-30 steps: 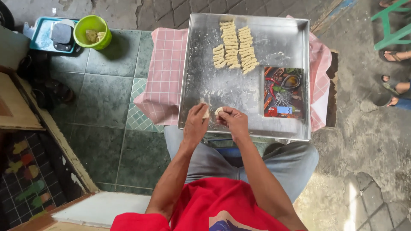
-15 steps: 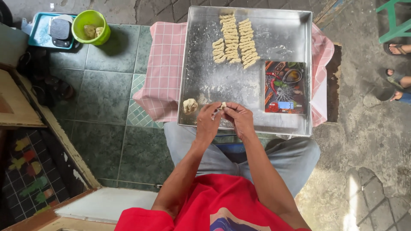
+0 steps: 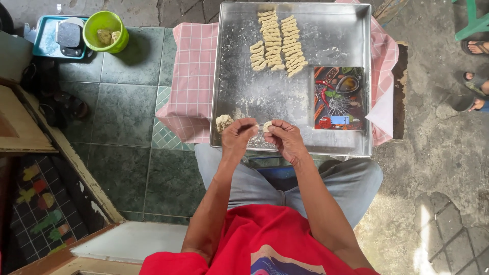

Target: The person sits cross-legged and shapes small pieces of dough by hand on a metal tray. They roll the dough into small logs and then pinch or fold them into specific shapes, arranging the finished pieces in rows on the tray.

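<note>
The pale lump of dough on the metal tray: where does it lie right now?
In the head view, the pale lump of dough lies at the square metal tray's near left corner, just left of the left hand.

You have one metal tray (image 3: 244, 76) in front of you and one pink checked cloth (image 3: 191, 76) under it. At 12 o'clock on the tray lie three rows of shaped dough pieces (image 3: 277, 38); they are too small and close to count one by one. One kitchen scale (image 3: 338, 97) sits at 2 o'clock. One dough lump (image 3: 223, 122) lies at 10 o'clock of your hands, and one small dough bit (image 3: 266, 126) sits between your two hands. At 10 o'clock on the floor you see one green bowl (image 3: 104, 30) and one blue tray (image 3: 48, 38). At 3 o'clock, two sandalled feet (image 3: 473, 48) show.
</note>
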